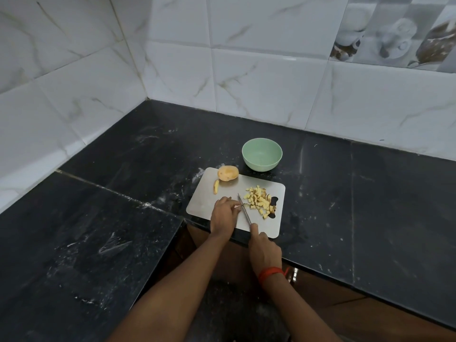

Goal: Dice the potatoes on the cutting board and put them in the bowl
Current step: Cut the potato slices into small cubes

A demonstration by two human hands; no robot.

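The steel cutting board [204, 206] lies slantwise on the black stone counter [370, 193], and its near right corner comes right up to the counter's front edge. Just left of that corner the counter steps back toward me in an L. Stone runs wide to the right of the board and far left toward the tiled wall [271, 82], which meets in a corner at the far side.

The green bowl [262, 166] stands just beyond the board's far edge, apart from it. 1 whole potato [227, 173] sits on the board's far left corner, with 1 potato slice [216, 187] just near of it. The diced potato [260, 201] is heaped on the board's right side, spilling over the handle cut-out.

The right hand [264, 250], with an orange thread [271, 272] at its wrist, is wrapped around the knife [244, 208] handle, forefinger along the top, at the board's near edge. The blade points far and left, tip down between the dice and the other hand. The left hand [223, 215] rests on the board with fingers bent, tips bunched against the blade's left side. Whether they pin a piece there I cannot tell.
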